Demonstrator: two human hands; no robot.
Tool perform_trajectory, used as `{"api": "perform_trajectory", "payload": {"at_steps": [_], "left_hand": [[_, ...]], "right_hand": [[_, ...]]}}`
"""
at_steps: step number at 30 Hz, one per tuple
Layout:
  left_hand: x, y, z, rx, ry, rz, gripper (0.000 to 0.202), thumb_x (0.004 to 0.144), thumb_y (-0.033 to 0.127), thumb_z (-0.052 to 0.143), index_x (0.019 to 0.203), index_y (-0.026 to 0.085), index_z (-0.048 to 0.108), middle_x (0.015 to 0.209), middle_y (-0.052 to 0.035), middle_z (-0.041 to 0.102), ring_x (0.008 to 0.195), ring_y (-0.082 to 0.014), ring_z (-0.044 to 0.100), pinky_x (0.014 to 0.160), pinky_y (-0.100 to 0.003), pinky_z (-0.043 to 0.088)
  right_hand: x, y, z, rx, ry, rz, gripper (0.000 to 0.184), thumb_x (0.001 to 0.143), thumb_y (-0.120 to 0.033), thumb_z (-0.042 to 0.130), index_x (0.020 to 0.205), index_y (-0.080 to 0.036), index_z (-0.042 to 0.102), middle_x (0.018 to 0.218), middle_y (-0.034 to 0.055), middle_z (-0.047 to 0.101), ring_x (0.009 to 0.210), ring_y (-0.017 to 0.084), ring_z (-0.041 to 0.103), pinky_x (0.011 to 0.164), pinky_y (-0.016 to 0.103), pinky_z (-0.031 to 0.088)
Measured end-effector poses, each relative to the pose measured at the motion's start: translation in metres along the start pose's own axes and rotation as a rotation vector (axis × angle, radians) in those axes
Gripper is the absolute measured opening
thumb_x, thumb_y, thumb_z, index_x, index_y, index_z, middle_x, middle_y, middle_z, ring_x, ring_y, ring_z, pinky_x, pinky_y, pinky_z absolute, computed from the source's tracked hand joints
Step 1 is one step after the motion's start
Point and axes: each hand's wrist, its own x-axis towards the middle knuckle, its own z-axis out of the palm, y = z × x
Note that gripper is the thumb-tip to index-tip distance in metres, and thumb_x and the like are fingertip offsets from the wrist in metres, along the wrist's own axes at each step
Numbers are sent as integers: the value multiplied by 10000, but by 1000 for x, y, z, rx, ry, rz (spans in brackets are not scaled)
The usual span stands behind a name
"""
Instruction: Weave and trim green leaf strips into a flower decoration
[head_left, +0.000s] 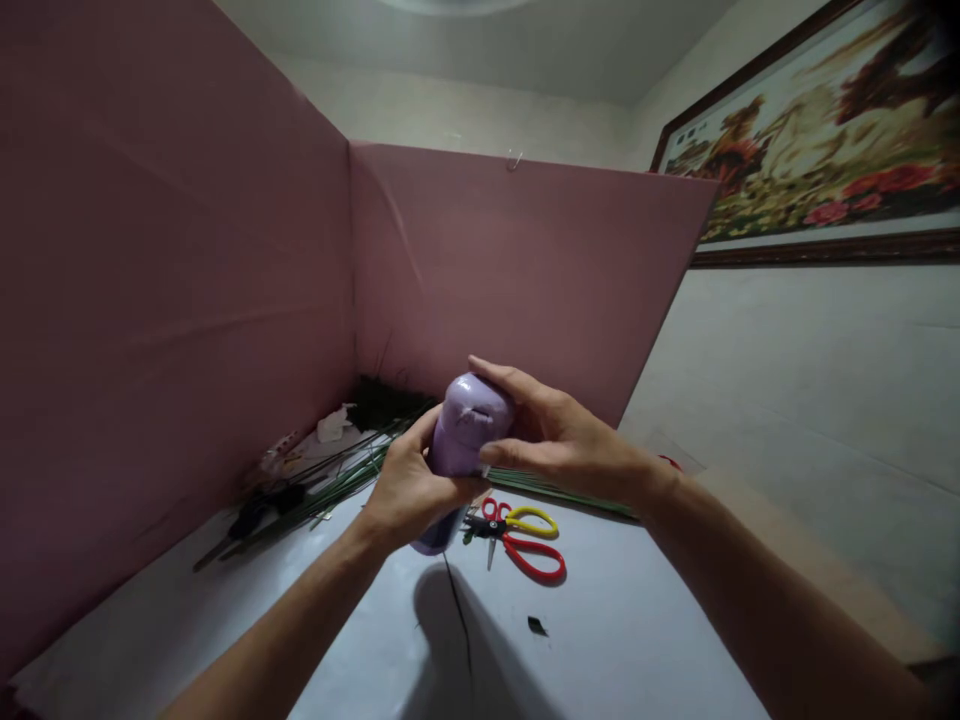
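Observation:
A purple bottle (455,447) with a rounded, shiny top is held up above the table, tilted, its lower end showing beneath my left hand. My left hand (411,480) wraps round its body. On the right side of the top, my right hand (555,430) grips with the thumb in front and fingers behind. Below the hands lie scissors (536,545) with one yellow and one red handle loop, blades partly open. A smaller red-handled pair of scissors (491,508) sits just behind them, partly covered.
Long green stems (337,490) lie across the back of the white table (637,620). A dark green bundle (382,400) and a crumpled white piece (332,425) are in the back left corner. A small dark scrap (536,625) lies in front. Pink panels (517,260) stand behind and left.

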Motion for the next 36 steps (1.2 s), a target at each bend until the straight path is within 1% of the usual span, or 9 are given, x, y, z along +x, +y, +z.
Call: {"api": "perform_trajectory", "payload": {"at_steps": [2,5,9,11,16,21,25,29,36], "left_hand": [[4,2,-1,32,-19,5,507,520,165,742,1008,198,610,751,40,586,617,-108,486,534,-196,404],[8,0,1,86,82,25,560,540,179,723,1083,206,591,786,30,604,652,-127,524,557,-208,421],[22,-4,-8,128,182,85,528,568,245,717,1078,200,585,804,26,609,671,-135,547,585,-223,440],[35,-5,-24,194,293,135,489,552,280,733,1013,181,604,792,23,607,672,-135,546,590,-225,435],[75,-15,-84,433,677,196,581,511,311,771,1033,131,590,843,-14,607,708,-142,518,609,-253,420],[95,-47,-130,537,843,132,664,523,275,773,1093,43,526,911,-35,568,770,-135,472,686,-279,405],[96,-79,-150,473,806,3,655,556,306,762,1079,28,481,905,-27,539,754,-119,464,646,-255,402],[88,-102,-162,528,831,-71,685,508,367,791,1035,63,476,871,-13,524,776,-153,486,638,-278,393],[83,-112,-167,675,859,-215,636,482,472,777,895,163,406,875,-27,517,926,-290,529,723,-381,418]], "right_hand": [[6,5,0,61,9,2,586,746,-296,677,1281,-218,454,1159,62,573,978,191,584,831,329,494],[13,8,7,-70,206,55,553,689,-378,724,1177,-196,538,1077,71,605,916,210,598,797,348,503],[10,11,17,-171,368,97,738,679,-472,711,1307,-216,419,1222,107,526,695,137,599,690,318,527],[1,18,19,-163,401,105,760,711,-491,677,1349,-231,356,1296,127,457,642,113,587,648,302,531],[-37,55,41,-240,420,181,481,815,-409,593,1229,-190,479,1181,113,513,673,133,596,700,332,517],[-88,105,86,-278,501,253,322,855,-292,541,1159,-198,488,1178,124,500,681,146,600,693,347,535],[-119,130,107,-327,478,236,226,871,-217,490,1096,-212,516,1137,118,534,817,195,625,709,362,555],[-126,134,108,-340,479,244,195,864,-202,489,1050,-221,542,1110,108,554,997,245,586,747,384,557],[-124,132,106,-291,492,284,186,865,-209,494,1040,-226,554,1110,105,546,972,234,596,599,308,566]]}}
